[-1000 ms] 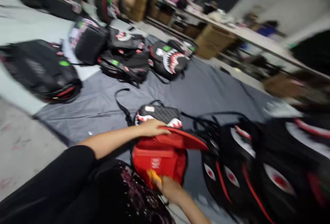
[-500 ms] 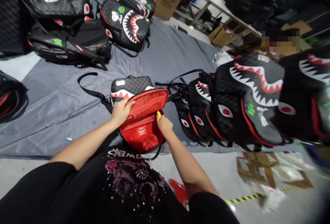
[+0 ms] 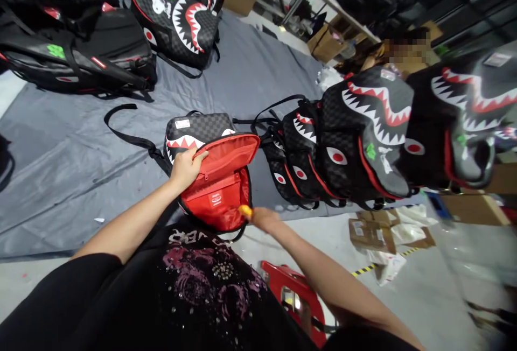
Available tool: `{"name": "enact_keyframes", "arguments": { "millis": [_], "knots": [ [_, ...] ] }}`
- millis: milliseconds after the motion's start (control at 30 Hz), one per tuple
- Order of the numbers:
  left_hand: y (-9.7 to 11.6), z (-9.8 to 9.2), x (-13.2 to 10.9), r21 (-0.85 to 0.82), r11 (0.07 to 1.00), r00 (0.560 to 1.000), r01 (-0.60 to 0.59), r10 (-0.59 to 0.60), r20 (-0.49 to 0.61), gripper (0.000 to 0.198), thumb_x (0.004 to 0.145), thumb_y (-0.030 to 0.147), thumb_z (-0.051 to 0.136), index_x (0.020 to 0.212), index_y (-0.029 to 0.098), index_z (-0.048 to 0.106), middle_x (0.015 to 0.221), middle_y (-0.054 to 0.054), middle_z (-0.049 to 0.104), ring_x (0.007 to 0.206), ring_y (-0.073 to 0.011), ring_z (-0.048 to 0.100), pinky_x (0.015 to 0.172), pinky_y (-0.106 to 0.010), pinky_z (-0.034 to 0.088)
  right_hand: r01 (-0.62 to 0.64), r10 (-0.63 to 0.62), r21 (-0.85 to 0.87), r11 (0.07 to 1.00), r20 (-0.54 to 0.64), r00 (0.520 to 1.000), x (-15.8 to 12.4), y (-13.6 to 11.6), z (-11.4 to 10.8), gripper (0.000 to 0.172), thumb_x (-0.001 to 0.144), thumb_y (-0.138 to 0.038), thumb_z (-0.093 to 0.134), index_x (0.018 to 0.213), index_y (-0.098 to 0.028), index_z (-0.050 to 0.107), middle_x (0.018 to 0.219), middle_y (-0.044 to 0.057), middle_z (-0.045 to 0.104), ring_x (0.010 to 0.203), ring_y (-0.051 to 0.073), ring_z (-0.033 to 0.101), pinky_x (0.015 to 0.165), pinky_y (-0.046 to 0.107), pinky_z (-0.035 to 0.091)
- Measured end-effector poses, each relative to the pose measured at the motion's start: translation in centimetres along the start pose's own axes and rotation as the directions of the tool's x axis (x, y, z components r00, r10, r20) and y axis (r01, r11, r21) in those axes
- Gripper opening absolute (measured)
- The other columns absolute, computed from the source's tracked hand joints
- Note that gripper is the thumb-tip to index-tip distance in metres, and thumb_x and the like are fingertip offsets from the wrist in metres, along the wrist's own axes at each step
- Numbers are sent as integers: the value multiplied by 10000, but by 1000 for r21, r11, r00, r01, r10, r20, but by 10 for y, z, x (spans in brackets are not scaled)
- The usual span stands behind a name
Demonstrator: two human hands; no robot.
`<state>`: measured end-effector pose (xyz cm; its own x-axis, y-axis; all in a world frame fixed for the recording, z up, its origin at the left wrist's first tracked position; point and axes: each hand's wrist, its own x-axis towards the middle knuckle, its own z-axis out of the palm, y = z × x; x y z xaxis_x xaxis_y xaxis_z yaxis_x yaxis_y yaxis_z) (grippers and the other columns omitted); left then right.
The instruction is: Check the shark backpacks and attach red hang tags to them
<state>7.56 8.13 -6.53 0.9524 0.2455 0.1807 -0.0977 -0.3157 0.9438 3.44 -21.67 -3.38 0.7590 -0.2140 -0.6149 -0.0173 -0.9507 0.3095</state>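
An open black checkered backpack (image 3: 202,127) with a shark-mouth print lies on the grey sheet (image 3: 72,162) in front of me, its red lining (image 3: 218,192) showing. My left hand (image 3: 186,165) grips the upper edge of the opened red flap. My right hand (image 3: 262,216) is at the lower right rim of the bag, blurred, pinching a small yellow-orange object (image 3: 244,211) that I cannot make out.
A row of upright shark-print backpacks (image 3: 363,141) stands to the right. More backpacks (image 3: 177,17) lie at the far end of the sheet. A red stool (image 3: 294,297) is under me. Cardboard scraps (image 3: 371,232) litter the floor. Another person (image 3: 399,55) sits behind the row.
My right hand has dropped from the middle of the bag's opening to its lower right rim, still with the yellow object. The left hand kept its grip on the flap.
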Motion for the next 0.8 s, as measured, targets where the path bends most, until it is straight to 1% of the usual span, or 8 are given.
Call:
{"name": "enact_keyframes", "arguments": {
  "millis": [100, 200, 267, 367, 467, 533, 633, 800],
  "knots": [
    [-1, -1, 0, 7, 1000, 1000, -12, 12, 11, 393, 881, 398, 531, 568, 198, 402, 511, 44, 405, 503, -100, 399, 554, -251, 271, 30, -32, -40, 999, -40, 999, -3, -12, 9, 295, 970, -328, 514, 1064, -89, 658, 969, 206, 712, 951, 312, 698, 792, 407, 508],
    [1, 1, 0, -24, 999, 1000, -27, 27, 3, 407, 883, 416, 515, 569, 201, 372, 502, 53, 377, 496, -94, 369, 549, -250, 268, 190, -190, -11, 982, -107, 976, -2, -56, 35, 357, 946, -411, 540, 1193, -157, 592, 1010, 170, 724, 983, 285, 697, 845, 359, 479],
    [3, 2, 1, -48, 998, 999, -34, 35, 23, 396, 882, 422, 510, 579, 199, 386, 509, 53, 387, 502, -94, 368, 541, -246, 269, 252, -247, 14, 968, -161, 956, 8, -90, 50, 371, 906, -424, 604, 1191, -188, 571, 1067, 148, 717, 1025, 254, 684, 909, 330, 447],
    [4, 3, 1, -53, 998, 998, -29, 32, 57, 381, 876, 425, 512, 589, 195, 414, 521, 53, 401, 513, -94, 374, 534, -241, 271, 174, -149, 79, 982, -252, 956, 31, -117, 62, 357, 973, -385, 483, 1213, -124, 519, 1079, 203, 694, 1026, 270, 679, 893, 346, 443],
    [0, 1, 0, -42, 999, 1000, -4, 4, 12, 387, 873, 436, 508, 586, 196, 411, 528, 52, 396, 522, -95, 365, 534, -242, 269, 57, -4, 175, 983, -290, 957, 45, -115, 71, 434, 1038, -351, 246, 1276, -42, 434, 1026, 249, 683, 961, 300, 692, 779, 355, 457],
    [-4, -1, 1, -37, 999, 1000, 6, -6, -16, 388, 869, 448, 506, 589, 197, 414, 536, 49, 393, 530, -97, 357, 535, -243, 270, 93, -25, 218, 971, -293, 956, 46, -107, 78, 439, 1038, -397, 263, 1281, -73, 433, 1023, 212, 693, 960, 277, 691, 774, 323, 449],
    [-10, -2, 7, -1, 1000, 999, 2, -2, -34, 389, 866, 467, 491, 591, 200, 423, 545, 44, 387, 543, -104, 353, 544, -247, 279, 200, -121, 256, 946, -295, 948, 45, -99, 86, 413, 977, -480, 462, 1218, -145, 488, 1027, 144, 708, 985, 238, 678, 818, 275, 429],
    [-14, 0, 15, 33, 999, 1000, -7, 8, -30, 388, 859, 486, 483, 599, 202, 435, 551, 38, 393, 555, -113, 365, 544, -249, 284, 161, -65, 317, 935, -292, 954, 51, -95, 86, 430, 1019, -462, 336, 1250, -121, 459, 1015, 162, 706, 933, 240, 687, 775, 284, 439]
  ]
}}
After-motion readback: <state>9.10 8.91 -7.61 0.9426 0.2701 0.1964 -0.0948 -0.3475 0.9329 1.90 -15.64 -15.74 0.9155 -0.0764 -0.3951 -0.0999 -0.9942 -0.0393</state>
